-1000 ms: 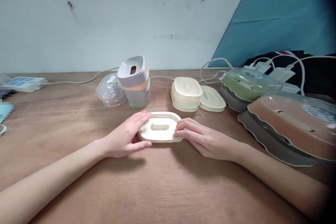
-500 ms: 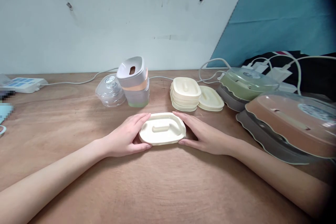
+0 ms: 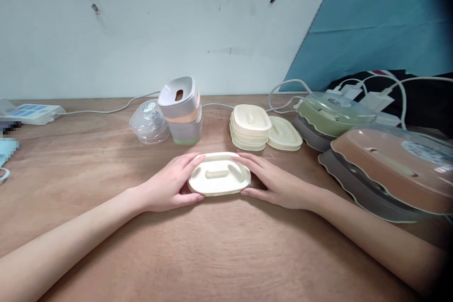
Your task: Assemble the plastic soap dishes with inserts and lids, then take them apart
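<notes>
A cream oval lid (image 3: 218, 186) with a raised grip in its sunken middle rests on the wooden table. My left hand (image 3: 169, 183) grips its left end, the thumb at the near edge and the fingers at the far rim. At the right end, my right hand (image 3: 278, 182) holds it the same way, one finger reaching over the far rim. Just behind is a stack of similar cream lids (image 3: 251, 120), with a single cream lid (image 3: 284, 133) beside it. The lid's underside is hidden.
Nested grey and peach containers (image 3: 181, 113) stand at the back beside clear plastic lids (image 3: 148, 125). Green (image 3: 320, 115) and orange (image 3: 378, 167) containers with clear tops sit on the right, near white plugs and cables. A white power strip (image 3: 35, 114) lies at far left.
Fingers of both hands have shifted inward over the lid's far rim, more visibly on the right. The lid stays in nearly the same place.
</notes>
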Demonstrator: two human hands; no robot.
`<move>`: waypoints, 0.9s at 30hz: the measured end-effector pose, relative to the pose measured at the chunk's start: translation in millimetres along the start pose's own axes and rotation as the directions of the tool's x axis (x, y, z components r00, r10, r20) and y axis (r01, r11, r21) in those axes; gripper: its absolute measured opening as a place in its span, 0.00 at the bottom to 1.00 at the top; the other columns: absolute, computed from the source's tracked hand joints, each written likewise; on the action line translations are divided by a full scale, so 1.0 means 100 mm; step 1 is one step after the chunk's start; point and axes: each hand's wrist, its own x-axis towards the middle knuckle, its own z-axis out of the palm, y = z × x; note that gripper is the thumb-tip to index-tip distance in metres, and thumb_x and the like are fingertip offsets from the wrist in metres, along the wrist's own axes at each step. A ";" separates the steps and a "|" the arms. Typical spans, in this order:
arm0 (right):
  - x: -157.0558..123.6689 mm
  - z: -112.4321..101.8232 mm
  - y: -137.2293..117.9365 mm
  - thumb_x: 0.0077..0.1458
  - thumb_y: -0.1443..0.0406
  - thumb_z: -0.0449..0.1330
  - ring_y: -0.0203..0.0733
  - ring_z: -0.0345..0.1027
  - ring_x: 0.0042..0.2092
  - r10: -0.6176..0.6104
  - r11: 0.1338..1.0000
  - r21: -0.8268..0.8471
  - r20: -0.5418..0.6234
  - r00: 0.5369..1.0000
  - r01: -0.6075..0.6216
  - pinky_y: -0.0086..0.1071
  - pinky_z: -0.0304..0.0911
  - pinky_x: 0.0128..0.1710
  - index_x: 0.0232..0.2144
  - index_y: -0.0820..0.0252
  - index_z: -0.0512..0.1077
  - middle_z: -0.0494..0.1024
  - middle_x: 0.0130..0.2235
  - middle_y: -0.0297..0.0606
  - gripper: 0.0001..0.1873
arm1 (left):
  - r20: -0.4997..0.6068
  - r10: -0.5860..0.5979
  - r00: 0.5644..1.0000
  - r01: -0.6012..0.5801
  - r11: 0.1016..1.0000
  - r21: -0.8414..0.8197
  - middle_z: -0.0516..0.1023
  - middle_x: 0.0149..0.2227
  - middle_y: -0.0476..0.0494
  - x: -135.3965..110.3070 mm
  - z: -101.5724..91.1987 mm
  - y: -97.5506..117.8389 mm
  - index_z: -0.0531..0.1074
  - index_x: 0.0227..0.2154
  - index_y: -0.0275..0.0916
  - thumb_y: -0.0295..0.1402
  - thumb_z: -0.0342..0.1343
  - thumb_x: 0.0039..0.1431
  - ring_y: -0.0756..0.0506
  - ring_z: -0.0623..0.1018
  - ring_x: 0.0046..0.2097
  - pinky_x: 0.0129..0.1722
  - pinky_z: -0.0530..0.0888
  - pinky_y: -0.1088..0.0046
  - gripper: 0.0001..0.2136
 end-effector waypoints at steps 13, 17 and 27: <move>0.01 -0.01 -0.02 0.57 0.54 0.52 0.52 0.56 0.58 -0.014 0.999 -0.032 0.031 0.999 0.015 0.47 0.60 0.52 0.61 0.56 0.46 0.57 0.59 0.51 0.33 | -0.020 0.037 0.999 -0.038 0.998 -0.041 0.50 0.62 0.36 0.01 0.00 -0.01 0.42 0.62 0.44 0.39 0.54 0.56 0.36 0.56 0.60 0.56 0.60 0.56 0.34; 0.00 -0.01 -0.01 0.57 0.54 0.51 0.52 0.56 0.58 -0.020 0.999 -0.033 0.023 1.000 0.021 0.47 0.59 0.53 0.61 0.54 0.44 0.57 0.59 0.50 0.34 | -0.014 0.029 0.999 -0.029 0.999 -0.031 0.50 0.62 0.35 0.01 0.00 -0.01 0.45 0.61 0.43 0.39 0.54 0.56 0.36 0.56 0.61 0.57 0.60 0.56 0.33; 0.00 -0.01 -0.01 0.57 0.54 0.51 0.51 0.55 0.59 -0.018 0.999 -0.034 0.022 1.000 0.018 0.46 0.58 0.54 0.61 0.56 0.44 0.57 0.60 0.51 0.34 | -0.104 0.148 0.984 -0.127 0.974 0.185 0.41 0.64 0.27 0.02 -0.05 0.02 0.47 0.61 0.36 0.42 0.51 0.58 0.33 0.45 0.64 0.59 0.53 0.51 0.32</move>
